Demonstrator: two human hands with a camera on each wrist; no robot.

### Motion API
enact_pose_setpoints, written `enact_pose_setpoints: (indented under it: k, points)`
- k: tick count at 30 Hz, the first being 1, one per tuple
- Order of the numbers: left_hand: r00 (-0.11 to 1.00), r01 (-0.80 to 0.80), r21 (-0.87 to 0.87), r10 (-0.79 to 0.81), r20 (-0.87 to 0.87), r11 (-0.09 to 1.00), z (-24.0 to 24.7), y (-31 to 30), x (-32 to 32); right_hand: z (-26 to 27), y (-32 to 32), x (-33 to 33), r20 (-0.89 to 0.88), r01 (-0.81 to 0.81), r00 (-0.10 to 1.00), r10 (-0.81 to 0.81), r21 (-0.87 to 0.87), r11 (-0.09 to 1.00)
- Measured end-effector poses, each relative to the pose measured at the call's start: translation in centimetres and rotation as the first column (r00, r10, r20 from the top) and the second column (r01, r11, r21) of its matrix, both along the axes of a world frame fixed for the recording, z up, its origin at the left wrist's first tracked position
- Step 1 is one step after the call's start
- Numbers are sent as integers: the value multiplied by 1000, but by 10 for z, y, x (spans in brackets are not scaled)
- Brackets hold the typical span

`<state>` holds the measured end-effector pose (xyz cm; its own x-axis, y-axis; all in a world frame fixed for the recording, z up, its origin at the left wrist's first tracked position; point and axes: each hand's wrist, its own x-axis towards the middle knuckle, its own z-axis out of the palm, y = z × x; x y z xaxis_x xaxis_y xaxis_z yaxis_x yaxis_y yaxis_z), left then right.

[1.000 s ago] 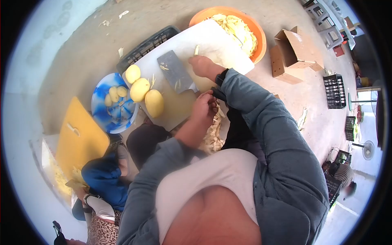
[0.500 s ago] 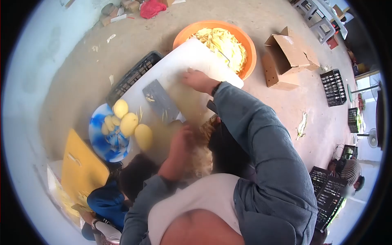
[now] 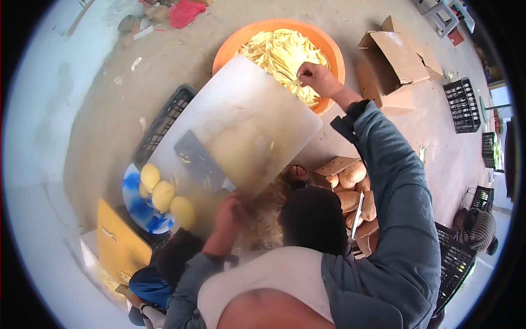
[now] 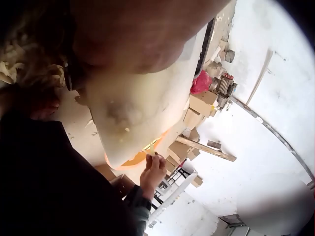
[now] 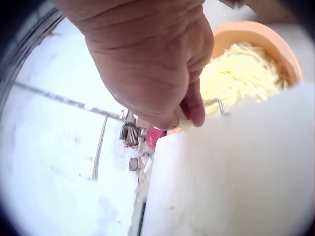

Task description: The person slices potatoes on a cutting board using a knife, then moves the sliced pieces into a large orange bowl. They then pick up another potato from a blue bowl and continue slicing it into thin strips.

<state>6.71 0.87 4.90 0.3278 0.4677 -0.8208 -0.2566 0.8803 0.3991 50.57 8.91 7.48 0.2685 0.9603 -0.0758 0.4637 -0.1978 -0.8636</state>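
My right hand (image 3: pixel 323 81) is over the orange tub (image 3: pixel 223 50), beside the far end of the white board (image 3: pixel 274 118). Its thumb and fingers pinch a pale potato strip (image 5: pixel 183 119). Inside the tub lies a heap of yellow potato strips (image 3: pixel 274 48). My left hand (image 3: pixel 224 222), blurred, is low at the board's near side, close to the end of a flat grey rectangular slab (image 3: pixel 200 159); I cannot tell whether its fingers hold anything. Several large peeled potatoes (image 3: pixel 163 196) sit at the board's near left corner, overlapping a blue-and-white basin (image 3: pixel 131 192).
A carton of unpeeled potatoes (image 3: pixel 355 172) stands right of my knee, with a narrow white thing (image 3: pixel 358 211) across it. An opened cardboard box (image 3: pixel 400 63) is beyond the tub. A black crate (image 3: pixel 164 123) lies along the board's left. Another person's hand (image 3: pixel 127 293) is at lower left.
My right hand has gone from over the board outward to above the tub, holding a strip. The left hand has drawn back toward me. The head view has shifted, bringing the potato carton into sight.
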Motion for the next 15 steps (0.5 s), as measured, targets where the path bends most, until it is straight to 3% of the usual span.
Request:
enact_pose_setpoints:
  k: [4,6,7,9,10,12,13,14,15]
  points:
    - [993,58,50,-52,-108,997,2,1,-1,-19,17,39,-26,40,999,-40,2,999]
    - [928,243,320,-124,-351,916,5,2,2,-33,21,46,4,24,1000,-24,17,1000]
    - [924,249,316,-126,-362,915,2,4,3,-38,23,45,-8,26,1000,-26,16,1000]
    - [835,413,574,-43,-549,707,-4,10,1,-51,26,43,98,116,990,-102,-153,981]
    - [831,419,571,-43,-555,706,-7,13,1,-64,29,47,111,158,984,-141,-166,973]
    - [589,760,590,93,-802,272,-12,17,2,-90,38,55,164,209,970,-180,-182,961]
    - [584,763,585,95,-806,274,-19,16,0,-100,42,57,223,256,952,-211,-196,947]
    - [541,809,566,179,-822,156,-30,13,-3,-109,47,62,73,286,958,-277,-298,911]
    - [502,848,529,266,-823,39,-34,12,-3,-114,55,62,66,280,960,-273,-296,913]
